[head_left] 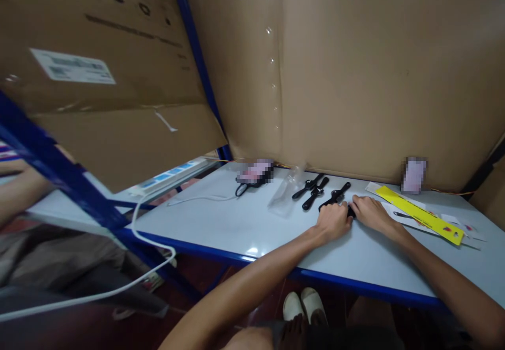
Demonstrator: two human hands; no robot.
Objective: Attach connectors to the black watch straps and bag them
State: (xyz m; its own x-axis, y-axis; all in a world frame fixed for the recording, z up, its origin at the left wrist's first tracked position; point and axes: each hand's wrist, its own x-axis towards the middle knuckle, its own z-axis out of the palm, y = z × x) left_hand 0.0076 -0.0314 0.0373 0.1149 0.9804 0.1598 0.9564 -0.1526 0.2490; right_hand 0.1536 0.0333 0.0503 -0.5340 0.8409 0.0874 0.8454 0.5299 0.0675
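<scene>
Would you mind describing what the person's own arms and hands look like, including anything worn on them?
The left forearm and right forearm are bare as far as the picture shows, with no sleeve in view. The left hand and right hand are ungloved. No wristband, bracelet or ring shows, though such details are too small to be sure.

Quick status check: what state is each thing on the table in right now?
Left hand, curled on near watch.
Right hand, flat, fingertips on it.
Near watch, unbuckled, lying flat.
Other two watches, flat, untouched.
Bag, flat, untouched.
Yellow pack, flat, untouched.
</scene>
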